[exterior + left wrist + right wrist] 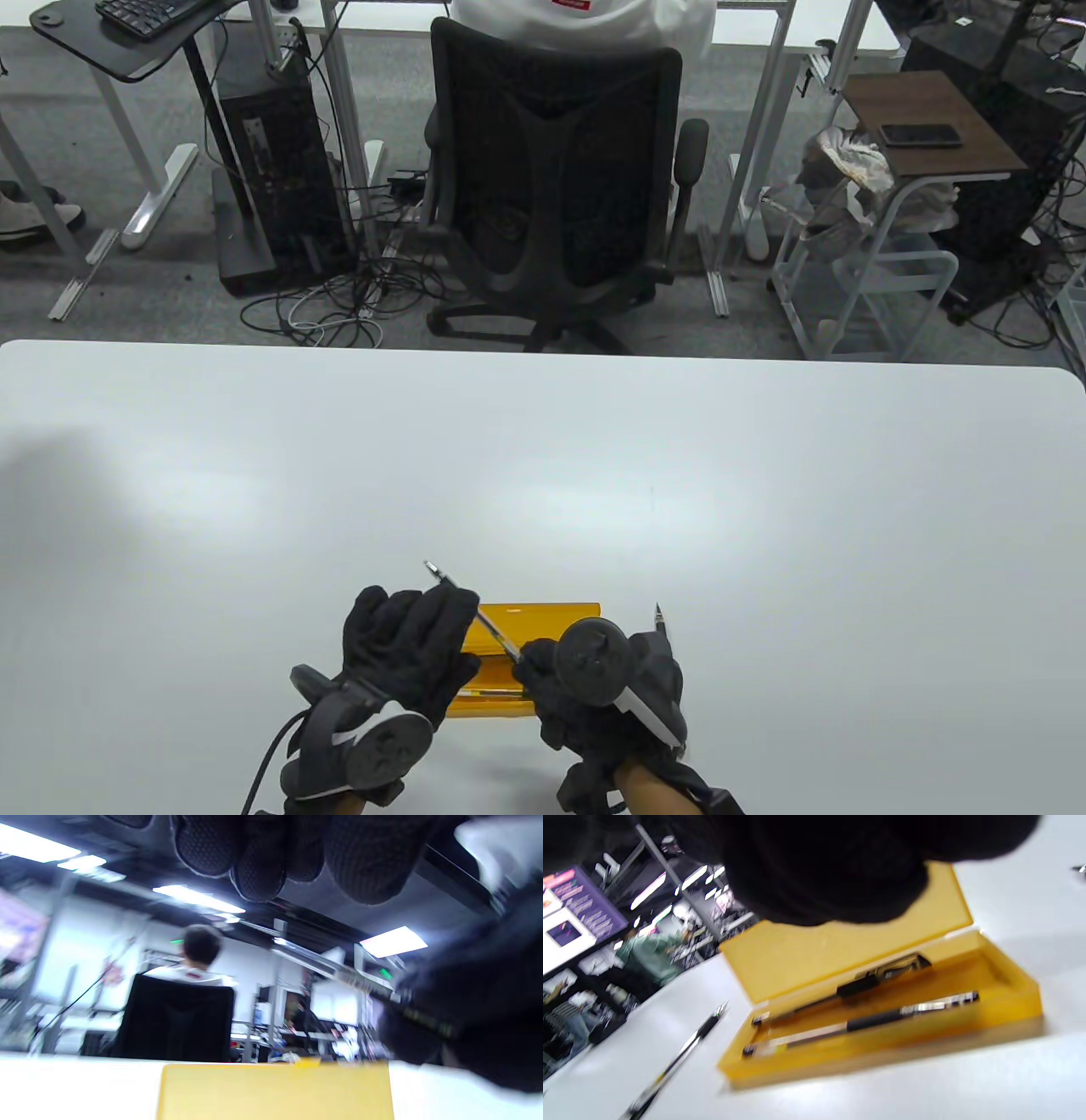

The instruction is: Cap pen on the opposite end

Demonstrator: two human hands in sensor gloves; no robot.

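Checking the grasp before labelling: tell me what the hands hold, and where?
The left hand grips the pen mid-barrel, tip pointing away; the right hand meets its rear end.

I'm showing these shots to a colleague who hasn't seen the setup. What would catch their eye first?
Probably the open yellow case near the table's front edge, with two pens lying in its tray. Just above it, the left hand and right hand, both in black gloves, hold an uncapped pen between them, its tip pointing up and to the left. Behind the white table stands a black office chair.
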